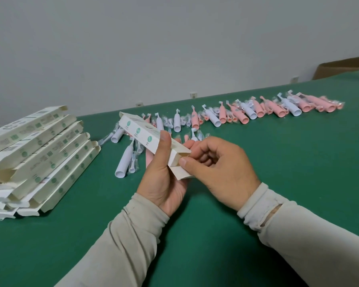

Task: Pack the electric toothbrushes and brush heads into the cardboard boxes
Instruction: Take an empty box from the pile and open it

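**Near end of the carton facing the right hand**

The left hand point(164, 179) is gripping the cardboard box point(151, 139) around its near third, thumb curled over the printed top face and the other fingers wrapping underneath. The carton's long axis is running from the hands up and away to the left, so its near end is pointing straight at the right hand point(218, 170), which is the closer one to that opening. The right thumb and curled fingers are pinching the end flap point(182, 172), which is hanging below the mouth; whether anything is inside, I cannot tell.

Just beyond, white and pink toothbrushes point(216, 119) and bagged brush heads point(133, 162) are lying loose on the green table point(278, 162), the nearest under the raised carton. To the left, a stack of boxes point(39, 154) is lying with end flaps open.
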